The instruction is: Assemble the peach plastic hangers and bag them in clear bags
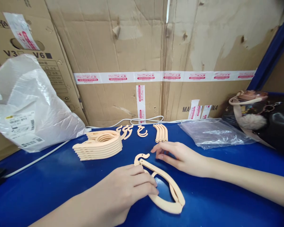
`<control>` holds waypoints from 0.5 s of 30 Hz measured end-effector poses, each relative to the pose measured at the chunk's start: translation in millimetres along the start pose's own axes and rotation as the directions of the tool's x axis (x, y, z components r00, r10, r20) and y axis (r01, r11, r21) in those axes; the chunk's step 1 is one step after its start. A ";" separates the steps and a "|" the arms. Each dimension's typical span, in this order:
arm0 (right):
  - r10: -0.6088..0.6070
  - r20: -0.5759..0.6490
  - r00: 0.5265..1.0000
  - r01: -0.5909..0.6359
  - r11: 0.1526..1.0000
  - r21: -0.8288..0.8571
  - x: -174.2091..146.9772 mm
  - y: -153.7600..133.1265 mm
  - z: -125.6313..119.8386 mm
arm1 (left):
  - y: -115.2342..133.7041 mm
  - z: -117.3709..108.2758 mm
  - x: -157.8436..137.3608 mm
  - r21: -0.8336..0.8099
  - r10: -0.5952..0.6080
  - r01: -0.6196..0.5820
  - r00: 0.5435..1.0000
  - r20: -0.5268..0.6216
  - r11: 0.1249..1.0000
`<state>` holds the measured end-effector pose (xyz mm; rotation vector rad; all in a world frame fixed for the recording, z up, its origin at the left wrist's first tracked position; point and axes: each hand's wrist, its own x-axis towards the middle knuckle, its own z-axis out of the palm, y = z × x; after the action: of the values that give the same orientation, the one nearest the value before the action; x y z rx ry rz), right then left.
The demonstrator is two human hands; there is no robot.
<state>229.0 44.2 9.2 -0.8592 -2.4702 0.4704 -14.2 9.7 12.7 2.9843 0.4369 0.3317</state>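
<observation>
A cream folding hanger (170, 178) lies tilted on the blue tabletop, its small hook (142, 155) pointing away from me. My left hand (130, 186) is closed around the hanger's near-left side, partly hiding it. Just right of the hook hovers my right hand (177, 156), fingers loosely bent and apart, with nothing seen in them. Past its fingertips is a row of slim curved cream strips (161, 133). Loose hooks (126, 131) lie farther back, along with another hook piece (142, 131). To the left stands a stack of folded hanger bodies (98, 146).
Large cardboard (118, 101) with printed tape walls off the back. A white plastic bag (33, 107) stands at left; a clear plastic bag (213, 134) lies at right beside a black bag (280, 119). A white cable (38, 159) crosses the blue table (215, 205).
</observation>
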 end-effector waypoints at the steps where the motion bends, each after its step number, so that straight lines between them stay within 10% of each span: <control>1: 0.012 -0.019 1.000 -0.013 0.998 -0.064 2.8 3.9 0.2 | -2.6 1.0 0.1 -0.026 0.009 -0.009 1.000 -0.011 1.000; 8: 0.020 0.049 0.999 -0.006 0.962 -0.273 29.6 10.7 9.8 | -11.6 5.8 -3.2 -0.097 -0.103 0.083 0.971 -0.214 0.992; 15: 0.059 -0.140 0.988 -0.086 0.978 -0.192 32.8 1.2 2.9 | 8.4 -4.3 -2.5 0.107 -0.362 0.381 0.918 -0.164 0.918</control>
<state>205.5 65.9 16.9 -1.0282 -2.3959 0.1864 -15.3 1.3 17.4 2.9231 1.0656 0.4908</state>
